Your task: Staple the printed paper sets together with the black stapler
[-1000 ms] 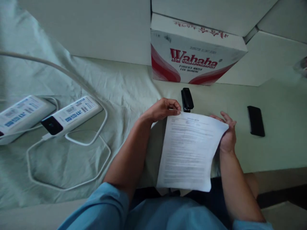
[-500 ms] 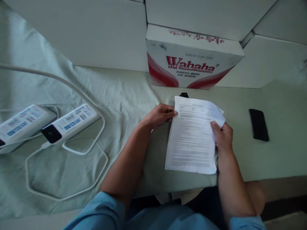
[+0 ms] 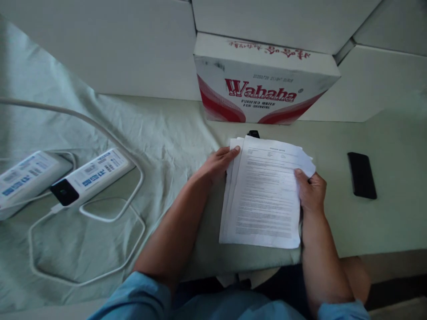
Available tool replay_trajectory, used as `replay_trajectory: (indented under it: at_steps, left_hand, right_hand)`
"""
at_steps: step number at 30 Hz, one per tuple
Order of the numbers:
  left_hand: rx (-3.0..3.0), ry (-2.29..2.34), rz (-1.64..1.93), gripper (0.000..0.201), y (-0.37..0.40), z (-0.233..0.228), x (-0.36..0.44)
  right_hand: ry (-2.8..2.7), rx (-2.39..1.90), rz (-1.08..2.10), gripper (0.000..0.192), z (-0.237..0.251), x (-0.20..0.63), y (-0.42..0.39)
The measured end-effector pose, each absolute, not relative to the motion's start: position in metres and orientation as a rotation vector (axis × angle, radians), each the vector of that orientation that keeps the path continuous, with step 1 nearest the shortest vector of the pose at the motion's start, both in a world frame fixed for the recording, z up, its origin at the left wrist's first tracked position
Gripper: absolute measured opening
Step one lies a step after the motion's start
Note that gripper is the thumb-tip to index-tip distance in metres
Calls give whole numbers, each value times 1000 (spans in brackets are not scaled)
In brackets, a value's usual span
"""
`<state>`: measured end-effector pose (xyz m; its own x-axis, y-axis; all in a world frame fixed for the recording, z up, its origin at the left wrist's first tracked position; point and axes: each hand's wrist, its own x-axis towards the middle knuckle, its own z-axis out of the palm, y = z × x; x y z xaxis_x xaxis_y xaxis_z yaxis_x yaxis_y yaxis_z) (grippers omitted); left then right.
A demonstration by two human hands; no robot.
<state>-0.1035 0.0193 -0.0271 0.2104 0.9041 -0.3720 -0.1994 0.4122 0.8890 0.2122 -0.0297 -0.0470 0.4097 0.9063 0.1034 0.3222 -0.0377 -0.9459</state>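
A small stack of printed paper sheets (image 3: 267,195) is held between my two hands above the cloth-covered table. My left hand (image 3: 220,162) grips the left edge near the top, thumb on the face of the lower sheets and fingers hidden beneath. Those lower sheets show as a fanned strip left of the top page. My right hand (image 3: 312,189) pinches the upper right edge, its thumb lying on the top page. The corner beside that thumb is bent. Beyond the papers' top edge sits a small black object (image 3: 253,134), partly covered.
A white and red Wahaha water carton (image 3: 267,84) stands behind the papers against white panels (image 3: 133,49). On the right lies a black phone (image 3: 362,175). Two white power banks, one nearer (image 3: 95,175) and one farther left (image 3: 30,180), rest among white cables (image 3: 140,178).
My left hand has shifted from the top page's edge to gripping lower sheets, which now fan out to the left. My right hand keeps its hold. The view has moved slightly.
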Motion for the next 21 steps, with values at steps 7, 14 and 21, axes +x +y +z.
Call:
replay_trajectory:
  at_steps: [7,14,21]
  left_hand:
    - [518,890,968,48,27,-26,-99]
    - [443,790,912,42,31,-30,-102]
    - [483,777,904,52,31,-30,-104]
  right_hand:
    - [-789,-1368,619,47,-39,220,-22]
    - [-889,-1401,833,43,-41,203,-33]
    - [-1013,-1405,852,39,-40,197,-36]
